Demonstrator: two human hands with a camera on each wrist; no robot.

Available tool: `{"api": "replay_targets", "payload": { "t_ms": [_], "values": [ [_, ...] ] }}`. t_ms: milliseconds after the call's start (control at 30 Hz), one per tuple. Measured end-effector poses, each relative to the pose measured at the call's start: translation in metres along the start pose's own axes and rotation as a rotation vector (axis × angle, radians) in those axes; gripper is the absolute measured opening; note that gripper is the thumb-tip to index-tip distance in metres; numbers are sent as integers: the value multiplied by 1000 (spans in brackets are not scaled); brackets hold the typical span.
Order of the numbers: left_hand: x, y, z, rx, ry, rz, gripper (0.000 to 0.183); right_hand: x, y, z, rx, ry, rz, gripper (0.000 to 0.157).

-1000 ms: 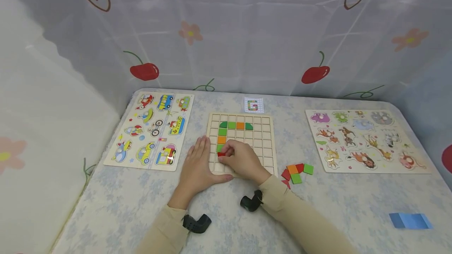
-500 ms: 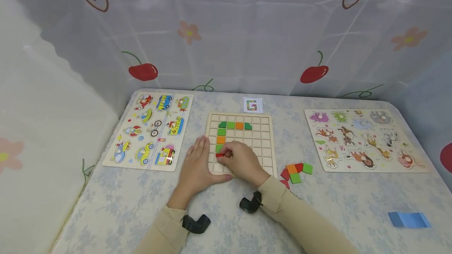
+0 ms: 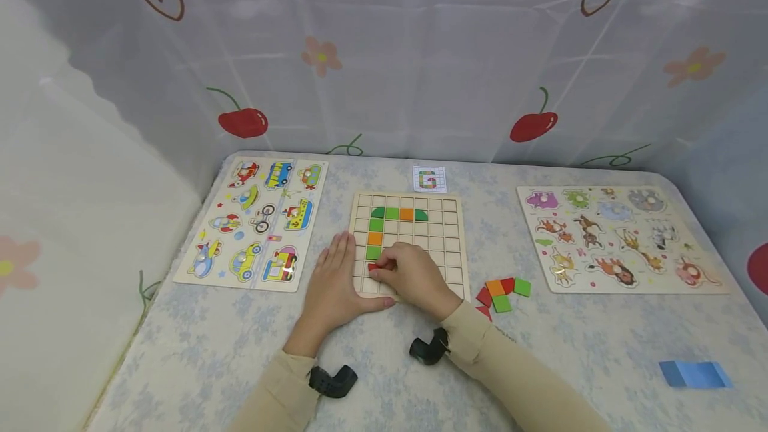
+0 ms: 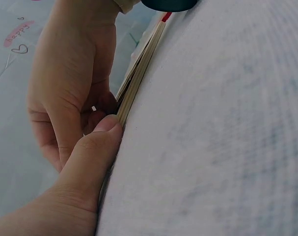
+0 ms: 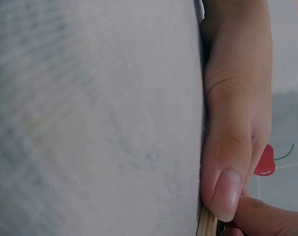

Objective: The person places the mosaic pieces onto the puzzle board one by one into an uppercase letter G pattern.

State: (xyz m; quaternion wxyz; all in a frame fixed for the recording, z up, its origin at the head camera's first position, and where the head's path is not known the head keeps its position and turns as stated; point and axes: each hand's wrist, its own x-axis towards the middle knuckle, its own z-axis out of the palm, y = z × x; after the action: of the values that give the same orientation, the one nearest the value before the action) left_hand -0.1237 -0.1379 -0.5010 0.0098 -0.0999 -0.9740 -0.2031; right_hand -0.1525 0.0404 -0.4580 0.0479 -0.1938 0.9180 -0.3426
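Note:
A wooden grid board point(image 3: 453, 239) lies mid-table in the head view. Green and orange square tiles point(image 3: 375, 239) and two dark green rounded corner pieces point(image 3: 421, 216) sit in its cells. My right hand point(image 3: 414, 275) is over the board's lower part, thumb and forefinger pinching a small red tile point(image 3: 373, 267) just below the lowest green square; the fingers cover most of it. My left hand point(image 3: 333, 279) lies along the board's left side with fingers extended. In the right wrist view the left thumb point(image 5: 227, 142) presses against the board's near edge point(image 5: 206, 223).
Loose red, orange and green tiles point(image 3: 495, 292) lie right of the board. A small pattern card point(image 3: 429, 179) is behind it. A vehicle puzzle point(image 3: 252, 219) stands left, an animal puzzle point(image 3: 618, 239) right. A folded blue paper point(image 3: 696, 375) rests at front right.
My right fingers have drawn slightly nearer to me with the red tile, which now shows just under the lowest green square. The left hand has kept its place.

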Motion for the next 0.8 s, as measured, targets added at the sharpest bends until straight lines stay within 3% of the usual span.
{"api": "replay_targets", "payload": {
  "t_ms": [800],
  "values": [
    [0, 1, -1, -3, 11, 4, 142, 1, -2, 7, -219, 51, -101, 13]
  ]
}}
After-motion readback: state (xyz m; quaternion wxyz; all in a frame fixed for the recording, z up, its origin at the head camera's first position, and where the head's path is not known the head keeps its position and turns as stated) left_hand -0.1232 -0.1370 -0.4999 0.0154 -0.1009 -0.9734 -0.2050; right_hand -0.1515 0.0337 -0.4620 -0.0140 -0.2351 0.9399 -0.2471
